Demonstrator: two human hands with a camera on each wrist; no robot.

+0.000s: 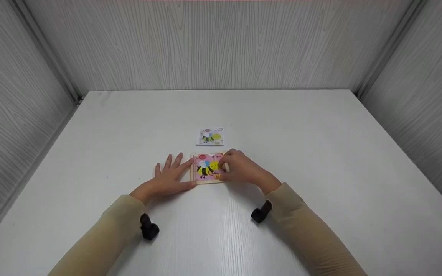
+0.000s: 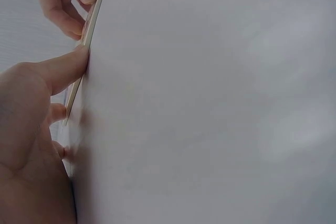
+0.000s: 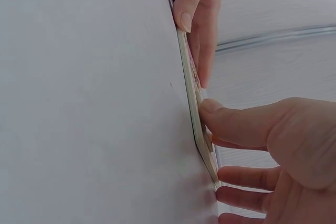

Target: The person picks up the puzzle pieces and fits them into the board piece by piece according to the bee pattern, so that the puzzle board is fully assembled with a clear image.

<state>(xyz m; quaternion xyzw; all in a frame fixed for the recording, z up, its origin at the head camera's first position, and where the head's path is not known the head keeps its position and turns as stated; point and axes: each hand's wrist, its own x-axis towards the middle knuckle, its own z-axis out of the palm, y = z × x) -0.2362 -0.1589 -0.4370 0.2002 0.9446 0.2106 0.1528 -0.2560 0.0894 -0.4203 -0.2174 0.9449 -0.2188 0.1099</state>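
A square wooden jigsaw puzzle (image 1: 207,172) with a yellow-and-black bee on pink lies flat in its pale wooden frame (image 1: 211,183). My left hand (image 1: 171,179) is spread at its left side, thumb and index finger touching the frame's edge and the other fingers over the table. At the right side, my right hand (image 1: 240,166) pinches a puzzle piece (image 1: 226,167) between thumb and fingers; the piece stands tilted, its pale wooden edge showing. In the right wrist view the right thumb (image 3: 231,121) is at the frame's near edge, and the piece is mostly hidden behind it.
Just behind the puzzle lies a white card (image 1: 210,137) printed with the same bee picture. The white table (image 1: 301,126) is bounded by grey wood-grain panels (image 1: 221,46) at the back and both sides. A black wrist camera (image 1: 261,212) sits by each cuff.
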